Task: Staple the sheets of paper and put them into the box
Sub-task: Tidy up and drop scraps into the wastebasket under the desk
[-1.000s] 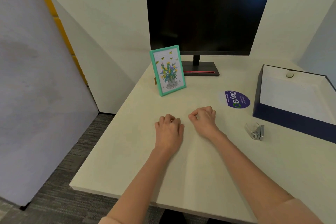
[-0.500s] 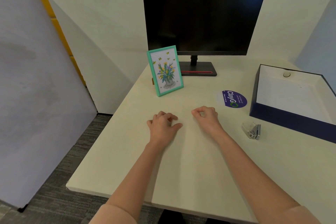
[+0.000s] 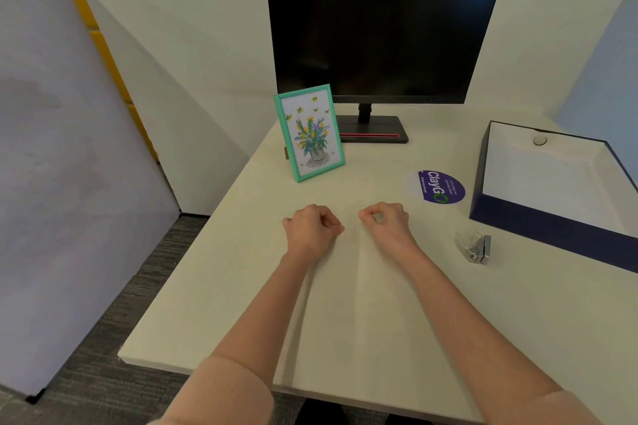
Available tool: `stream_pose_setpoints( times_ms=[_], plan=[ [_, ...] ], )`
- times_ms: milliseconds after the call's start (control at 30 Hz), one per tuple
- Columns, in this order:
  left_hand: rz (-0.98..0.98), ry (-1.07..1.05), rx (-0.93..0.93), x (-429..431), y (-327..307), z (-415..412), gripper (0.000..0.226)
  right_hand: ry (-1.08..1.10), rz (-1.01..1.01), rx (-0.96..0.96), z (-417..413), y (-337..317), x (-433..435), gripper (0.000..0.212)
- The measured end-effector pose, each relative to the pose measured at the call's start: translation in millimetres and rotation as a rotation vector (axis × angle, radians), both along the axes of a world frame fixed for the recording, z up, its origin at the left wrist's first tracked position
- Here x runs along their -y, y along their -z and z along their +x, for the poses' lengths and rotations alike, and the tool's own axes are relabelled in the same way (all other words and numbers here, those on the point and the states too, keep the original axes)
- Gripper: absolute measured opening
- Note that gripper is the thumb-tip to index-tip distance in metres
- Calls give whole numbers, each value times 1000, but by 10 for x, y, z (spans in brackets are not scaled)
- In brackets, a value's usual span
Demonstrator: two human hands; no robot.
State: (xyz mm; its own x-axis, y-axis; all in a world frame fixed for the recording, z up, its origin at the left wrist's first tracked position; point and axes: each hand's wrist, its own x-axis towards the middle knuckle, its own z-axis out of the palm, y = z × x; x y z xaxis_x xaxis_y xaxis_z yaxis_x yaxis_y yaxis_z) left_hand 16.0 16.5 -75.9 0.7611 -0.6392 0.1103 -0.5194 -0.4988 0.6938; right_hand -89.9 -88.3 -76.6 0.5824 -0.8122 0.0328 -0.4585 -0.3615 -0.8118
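Where both forearms reach forward over the desk [image 3: 518, 321], the left hand [image 3: 310, 229] and the right hand [image 3: 386, 222] rest side by side on its surface, near each other but apart. Each hand is curled into a loose fist with the thumb against the forefinger, and neither holds anything. It cannot be told whether sheets lie beneath them on the pale surface.

The stapler [image 3: 474, 248] lies on the desk to the right of the right hand, apart from it. The box [image 3: 552, 235], open-topped, navy outside and white inside, sits just beyond the stapler, further right. A round purple sticker [image 3: 440, 187] lies beyond the right hand, beside the box. Beyond the left hand a green picture frame [image 3: 309, 132] stands tilted back. Behind it stands a dark monitor [image 3: 383, 28].
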Motion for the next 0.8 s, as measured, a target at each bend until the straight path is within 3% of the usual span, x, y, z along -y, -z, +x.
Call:
stream_pose_setpoints(
  times_ms=[467,600,800],
  plan=[
    [122,41,30,37,-44,-40,10,10,108,37,-44,-165,-14,22],
    [37,4,-80,31,-63,-137,8,28,185,146,-179,-246,31,13],
    [-303,87,-413,274,-344,-604,5,83,261,294,-780,-638,44,33]
  ],
)
